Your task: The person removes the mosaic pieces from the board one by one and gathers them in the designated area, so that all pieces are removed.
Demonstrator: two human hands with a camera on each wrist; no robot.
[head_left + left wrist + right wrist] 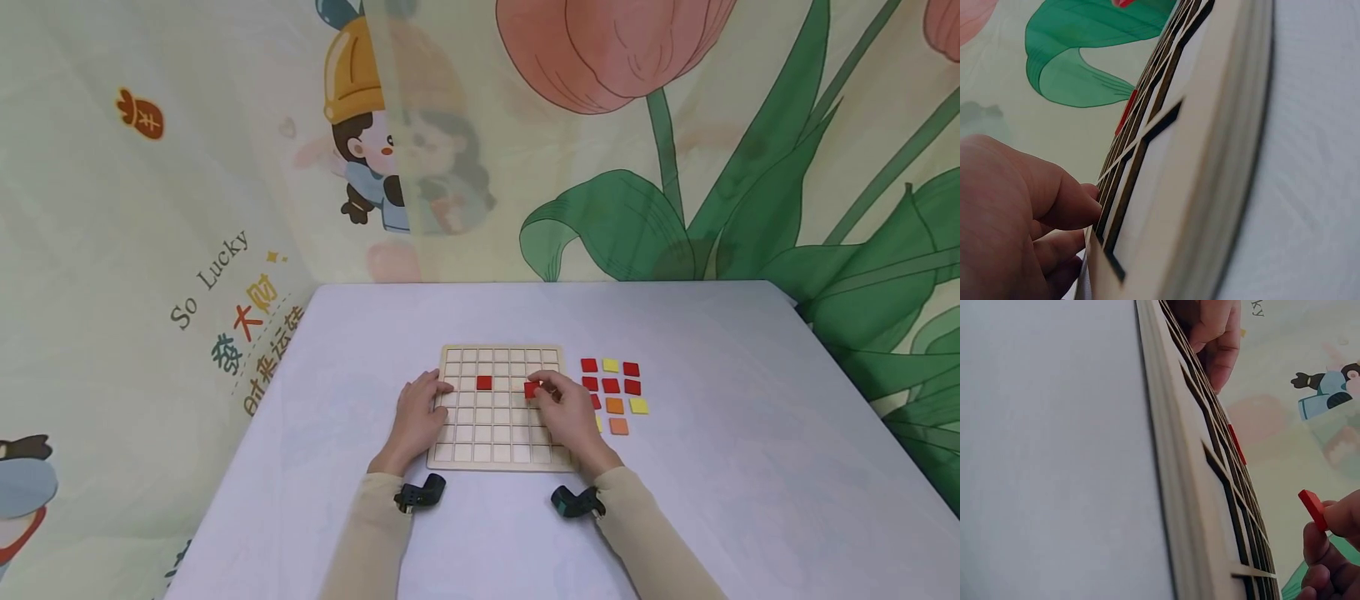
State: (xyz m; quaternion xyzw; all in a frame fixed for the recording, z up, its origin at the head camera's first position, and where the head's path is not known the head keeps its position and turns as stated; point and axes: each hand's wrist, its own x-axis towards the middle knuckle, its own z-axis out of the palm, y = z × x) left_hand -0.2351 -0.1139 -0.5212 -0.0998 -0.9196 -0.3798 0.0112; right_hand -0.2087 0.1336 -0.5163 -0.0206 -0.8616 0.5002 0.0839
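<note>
A wooden grid board (495, 468) lies on the table, with one red square tile (484, 382) in a cell of an upper row. My right hand (572, 417) pinches another red tile (531, 390) between thumb and fingers over the board's right part. In the right wrist view this held tile (1314, 509) is tilted and stands clear of the grid. At the board's left edge rests my left hand (417, 417), thumb and forefinger spread apart and touching the frame. The left wrist view shows its thumb (1072, 203) by the grid lines; the other fingers are partly hidden.
Right of the board, loose tiles lie in rough rows: several red ones (611, 386), orange ones (615, 406) and yellow ones (639, 406). My right hand covers some of them partly. A white cloth covers the table (750, 467); printed curtains (450, 250) hang behind.
</note>
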